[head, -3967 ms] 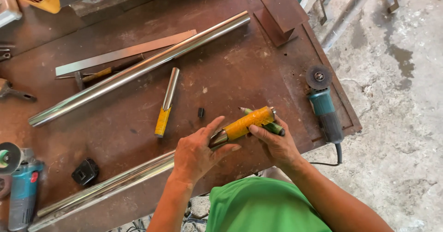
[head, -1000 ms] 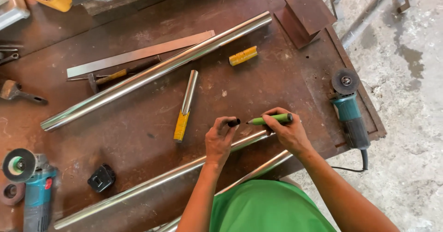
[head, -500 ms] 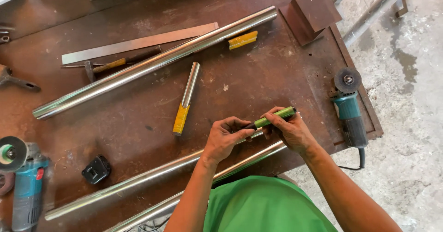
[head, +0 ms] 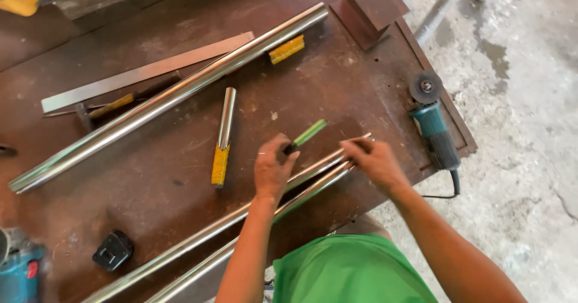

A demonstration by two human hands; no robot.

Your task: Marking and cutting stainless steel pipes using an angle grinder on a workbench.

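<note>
Green marker [head: 309,133] in left hand [head: 271,170], right hand [head: 374,161] apart

two pipes [head: 313,179] laid along table's [head: 361,74] near edge; grinder [head: 435,125] at right; long pipe [head: 174,95] behind.

left hand [head: 271,170] pinching, right hand [head: 374,161] curled

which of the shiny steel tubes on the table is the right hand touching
The right hand rests on the end of the upper tube of the near pair by the table edge, not the long far tube.
</note>
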